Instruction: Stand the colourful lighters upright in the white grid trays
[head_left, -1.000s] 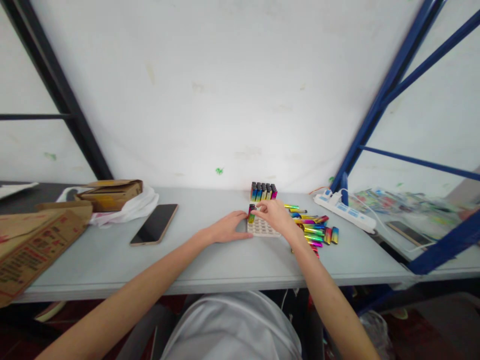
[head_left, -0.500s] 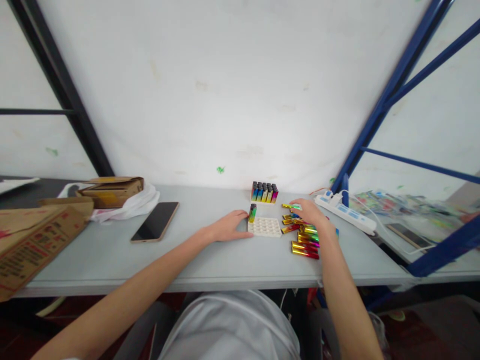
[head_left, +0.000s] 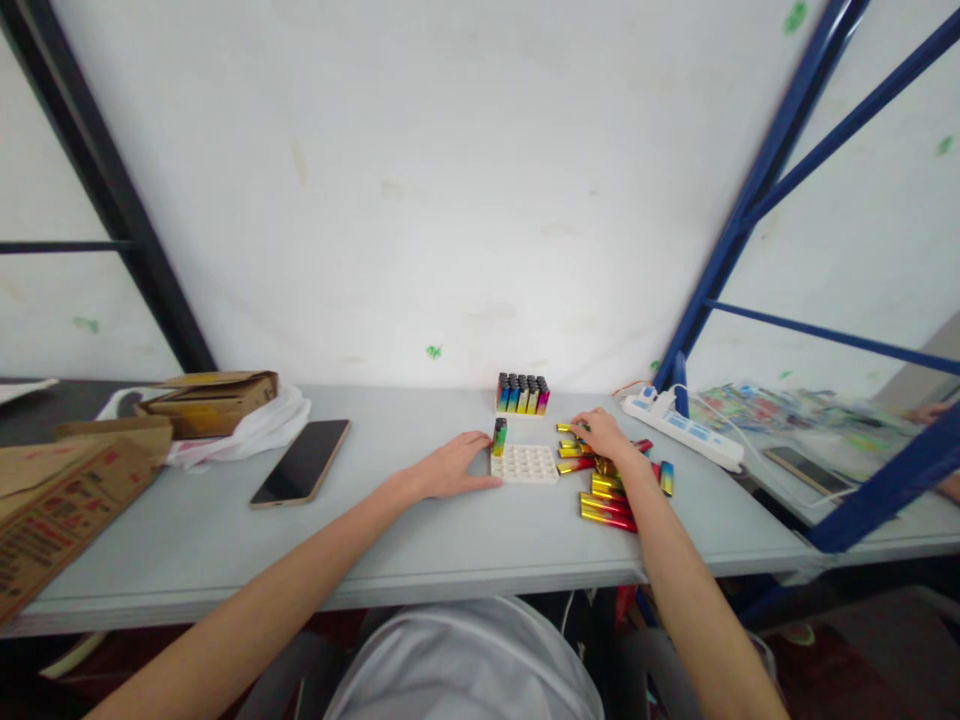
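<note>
Beside the left end of a white gridded tray (head_left: 531,478), my left hand (head_left: 454,465) rests with thumb and fingers spread; its thumb tip is at the near corner. One green-and-gold lighter (head_left: 499,440) stands upright in the tray's far left corner, close to my left fingertips. My right hand (head_left: 602,435) is over a loose pile of shiny lighters (head_left: 607,510), right of the tray. Its fingers are closed at a gold lighter (head_left: 562,428) at the pile's far edge, partly hidden by them. The palm and forearm cover other lighters.
A block of upright lighters (head_left: 523,396) with black tops stands behind the tray near the wall. A phone (head_left: 301,462) lies to the left, beside cardboard boxes (head_left: 217,405) and a white plastic bag. At right are a power strip (head_left: 682,430) and a blue frame post (head_left: 739,240).
My right hand has shifted slightly over the far lighters, and its fingers have closed in on one. My left hand stays at the tray. The view has tilted a little.
</note>
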